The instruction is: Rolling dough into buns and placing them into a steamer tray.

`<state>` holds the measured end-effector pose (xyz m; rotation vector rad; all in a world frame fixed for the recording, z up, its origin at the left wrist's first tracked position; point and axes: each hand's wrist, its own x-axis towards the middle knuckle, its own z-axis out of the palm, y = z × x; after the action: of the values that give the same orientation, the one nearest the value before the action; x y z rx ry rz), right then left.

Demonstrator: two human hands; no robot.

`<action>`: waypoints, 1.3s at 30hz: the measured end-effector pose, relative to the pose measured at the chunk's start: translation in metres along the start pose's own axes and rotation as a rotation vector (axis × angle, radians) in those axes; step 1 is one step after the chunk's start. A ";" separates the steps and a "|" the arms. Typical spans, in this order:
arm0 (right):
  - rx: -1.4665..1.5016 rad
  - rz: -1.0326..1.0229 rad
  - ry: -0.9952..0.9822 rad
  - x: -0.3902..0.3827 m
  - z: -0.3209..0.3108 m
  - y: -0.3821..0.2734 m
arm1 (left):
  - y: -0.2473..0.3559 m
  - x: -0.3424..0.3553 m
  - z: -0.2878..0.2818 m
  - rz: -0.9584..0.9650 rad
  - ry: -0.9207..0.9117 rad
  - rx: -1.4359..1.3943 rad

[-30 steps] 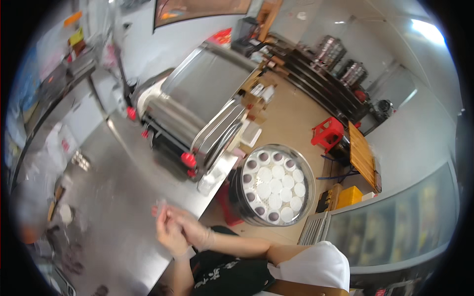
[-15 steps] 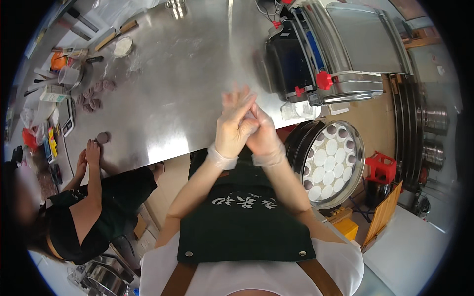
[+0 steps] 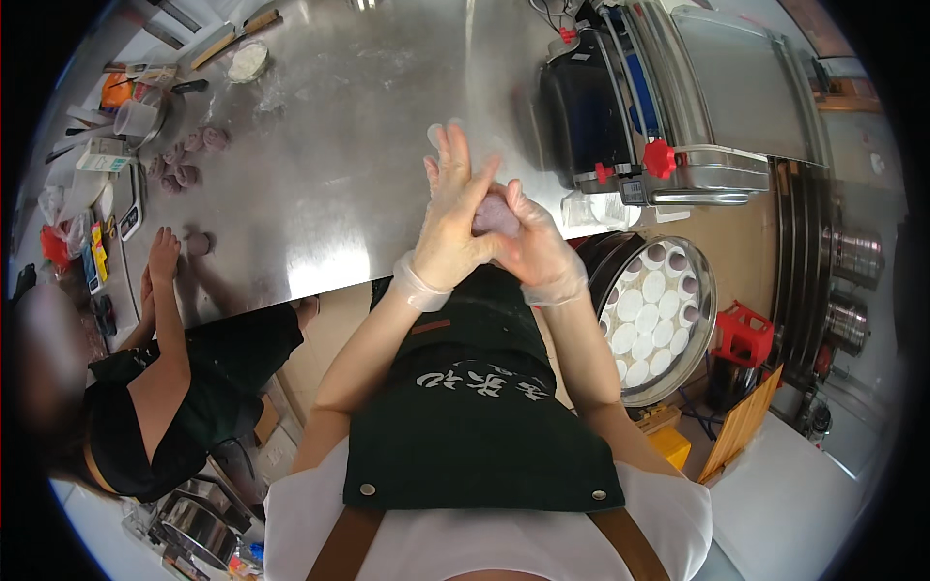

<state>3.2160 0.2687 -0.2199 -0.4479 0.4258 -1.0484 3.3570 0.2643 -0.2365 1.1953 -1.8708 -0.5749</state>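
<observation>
**Purple dough cupped between two gloved hands above the steel table**

The left hand (image 3: pixel 453 218), in a thin clear disposable glove, is raised with its fingers fanned upward and its palm turned toward the right hand (image 3: pixel 533 250), which wears the same kind of glove and curls in from the other side. Between the two palms sits a small rounded lump of pale purple dough (image 3: pixel 496 215), pressed from both sides; only its top shows, the rest is hidden by the fingers.

Beyond the hands stretches a wide, floured stainless-steel worktable (image 3: pixel 329 126). Up and to the right of the right hand stands a grey and black dough-rolling machine with red knobs (image 3: pixel 668 107). Just right of and below the right hand lies a round metal steamer tray (image 3: pixel 659 315) filled with white and purple dough rounds, and further right a small red plastic crate (image 3: pixel 744 334) rests on the floor.

Well to the left of the left hand, another person's hand (image 3: pixel 163 254) rests on the table edge beside a purple dough ball (image 3: pixel 199 243). More purple dough pieces (image 3: pixel 189 155) are grouped further up the table, near a clutter of small tools and containers
</observation>
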 end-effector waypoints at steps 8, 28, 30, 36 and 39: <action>-0.073 -0.251 0.296 0.000 0.010 0.033 | 0.023 0.000 0.016 -0.389 0.140 -0.857; 0.174 0.193 0.039 0.011 0.004 0.005 | 0.003 -0.002 0.010 -0.048 0.009 -0.410; 0.070 0.205 0.189 0.010 0.008 0.017 | 0.006 -0.005 0.015 -0.189 0.132 -0.598; 0.068 0.022 0.163 0.014 0.015 0.031 | 0.001 -0.008 -0.004 -0.241 0.210 -0.447; 0.066 0.214 0.104 0.023 0.006 0.026 | -0.009 -0.010 -0.019 0.025 0.112 0.016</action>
<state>3.2476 0.2604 -0.2315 -0.2827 0.5178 -0.8776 3.3793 0.2701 -0.2365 1.1880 -1.7965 -0.4709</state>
